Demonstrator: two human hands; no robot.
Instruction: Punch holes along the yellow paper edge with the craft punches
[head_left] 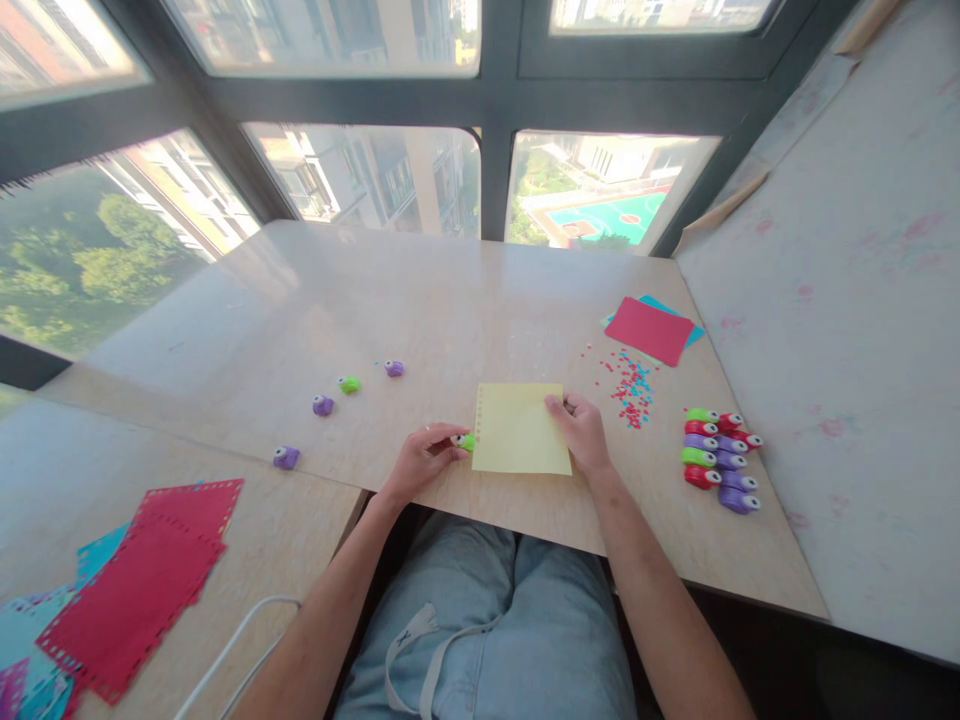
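A sheet of yellow paper (517, 430) with a row of small punched holes down its left edge lies in front of me. My right hand (583, 430) grips its right edge, thumb on top and fingers beneath. At the left edge my left hand (427, 460) pinches a green craft punch (466, 442), which meets the paper's holed side; part of the punch is hidden by fingers and paper. Farther left stand two purple craft punches (322, 405), (394, 369) with a green craft punch (349, 384) between them, and another purple punch (286, 457) nearer me.
Several red, green and purple punches (720, 460) stand grouped at the right. Red and blue confetti (634, 390) lies below stacked coloured cards (649, 330). Hole-edged red sheets (142, 580) and a white cable (240, 640) are at lower left. The wall (840, 350) bounds the right side.
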